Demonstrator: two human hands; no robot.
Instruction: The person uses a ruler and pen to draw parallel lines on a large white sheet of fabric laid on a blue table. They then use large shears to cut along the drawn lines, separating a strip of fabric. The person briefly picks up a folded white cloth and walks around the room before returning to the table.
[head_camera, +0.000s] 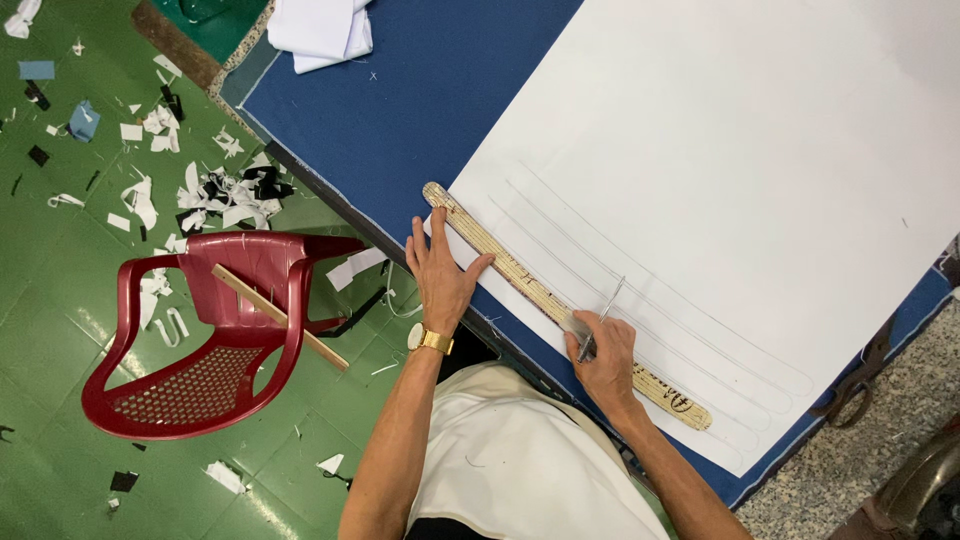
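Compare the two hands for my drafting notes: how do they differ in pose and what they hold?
The left hand lies flat with fingers spread, pressing the wooden ruler; the right hand is curled around a pen. The left wrist bears a gold watch; the right is bare. Both rest at the white sheet's edge.

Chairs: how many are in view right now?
1: a red plastic chair on the green floor, beside the left hand, a wooden stick across its seat. More may sit off-frame.

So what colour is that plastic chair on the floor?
The chair is dark red, seen best in the head view.
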